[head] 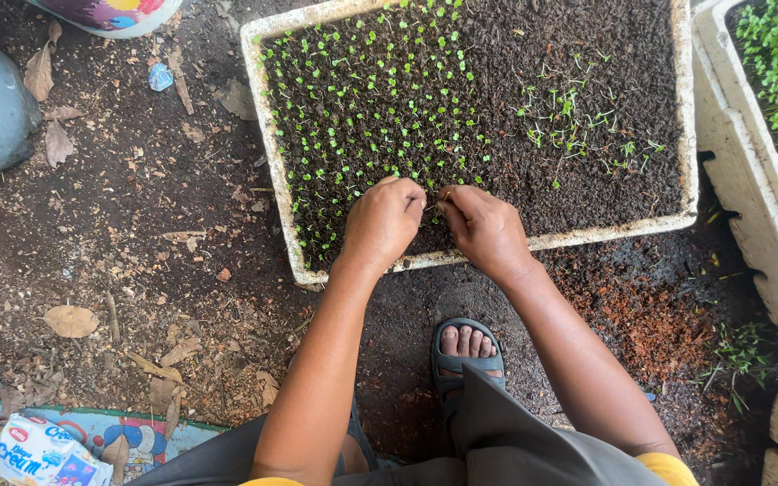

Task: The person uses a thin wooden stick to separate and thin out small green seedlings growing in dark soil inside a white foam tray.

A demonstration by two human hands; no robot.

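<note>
Just seedlings [380, 99] beyond both hands' pinched fingers [418, 202], tray's near edge.

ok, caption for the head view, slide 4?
Both hands, left and right, pinch among seedlings in a white soil tray.

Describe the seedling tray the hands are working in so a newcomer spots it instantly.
It is the white foam seedling tray on the dirt ground, under the left hand and right hand. Unlike the foam box beside it, thick with foliage, this one shows dark soil with tiny sprouts in rows.
</note>
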